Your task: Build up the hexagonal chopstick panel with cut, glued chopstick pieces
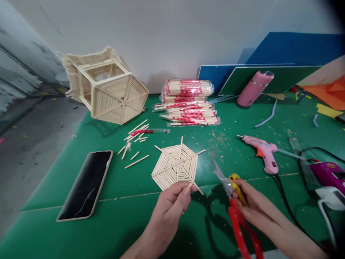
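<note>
My left hand [172,203] is closed in a pinch at the near edge of a hexagonal panel of wooden sticks [168,162]. A small stick end shows at its fingertips, and most of what it grips is hidden. The panel lies flat on the green table, its rows of sticks crossed by longer spokes that jut past the edge. My right hand [246,201] grips a pair of scissors [229,189] with red and yellow on the handles. The metal blades point up and left, to the right of the panel, slightly blurred.
Loose stick pieces [137,161] and a phone [85,185] lie at left. Behind stand a stick-built lantern-like frame [118,97] and wrapped chopstick bundles [188,97]. At right are a pink glue gun [262,151] with a cord, a pink bottle [254,88] and a purple device [327,174].
</note>
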Demonstrator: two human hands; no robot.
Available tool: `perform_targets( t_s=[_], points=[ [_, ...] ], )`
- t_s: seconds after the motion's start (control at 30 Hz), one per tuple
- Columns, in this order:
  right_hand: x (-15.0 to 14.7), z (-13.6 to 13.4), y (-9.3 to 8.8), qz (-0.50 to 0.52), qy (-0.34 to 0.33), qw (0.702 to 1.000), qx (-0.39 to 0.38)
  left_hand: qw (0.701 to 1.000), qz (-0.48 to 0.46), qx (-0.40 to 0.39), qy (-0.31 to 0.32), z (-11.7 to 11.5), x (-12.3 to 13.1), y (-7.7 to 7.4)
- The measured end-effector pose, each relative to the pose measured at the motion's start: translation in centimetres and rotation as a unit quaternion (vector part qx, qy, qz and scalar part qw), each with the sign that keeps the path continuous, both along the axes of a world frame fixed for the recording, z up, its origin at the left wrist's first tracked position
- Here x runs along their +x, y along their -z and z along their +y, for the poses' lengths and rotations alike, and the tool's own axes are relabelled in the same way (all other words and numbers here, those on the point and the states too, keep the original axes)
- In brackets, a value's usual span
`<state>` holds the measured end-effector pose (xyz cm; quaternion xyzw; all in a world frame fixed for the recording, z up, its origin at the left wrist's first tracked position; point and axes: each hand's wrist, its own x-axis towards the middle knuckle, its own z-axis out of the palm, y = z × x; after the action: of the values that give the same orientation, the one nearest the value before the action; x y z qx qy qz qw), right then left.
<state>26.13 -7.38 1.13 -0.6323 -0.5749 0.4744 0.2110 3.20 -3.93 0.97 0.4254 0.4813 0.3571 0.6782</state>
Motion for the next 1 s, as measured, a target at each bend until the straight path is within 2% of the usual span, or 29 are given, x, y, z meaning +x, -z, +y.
perform_targets(
  t_s=[0.1,0.3,0.47,0.6,0.8,1.0],
  points=[
    [-1.8,-0.3,-0.4,0.031,-0.059,0.998,-0.014,0.999,0.025,0.024,-0.006,0.0,0.1,-0.2],
    [-4.9,-0.3,-1.3,0.009,-0.013,0.999,-0.029,0.996,0.047,0.062,-0.039,-0.1,-0.3,0.1],
    [-5.0,-0.5,-1.2,-0.058,-0.022,0.998,0.013,0.987,0.097,0.127,-0.032,-0.2,-0.9,0.5],
    [-5.0,-0.4,-1.2,-0.07,-0.057,0.996,-0.016,0.977,0.106,0.18,-0.039,-0.3,-1.2,0.6],
    [-5.2,0.0,-2.0,-0.073,-0.098,0.992,-0.027,0.963,0.15,0.221,-0.012,-0.6,-1.5,0.9],
    [-5.1,0.1,-1.8,-0.071,-0.099,0.992,-0.025,0.946,0.196,0.26,-0.005,-0.4,-1.5,1.0]
  ],
)
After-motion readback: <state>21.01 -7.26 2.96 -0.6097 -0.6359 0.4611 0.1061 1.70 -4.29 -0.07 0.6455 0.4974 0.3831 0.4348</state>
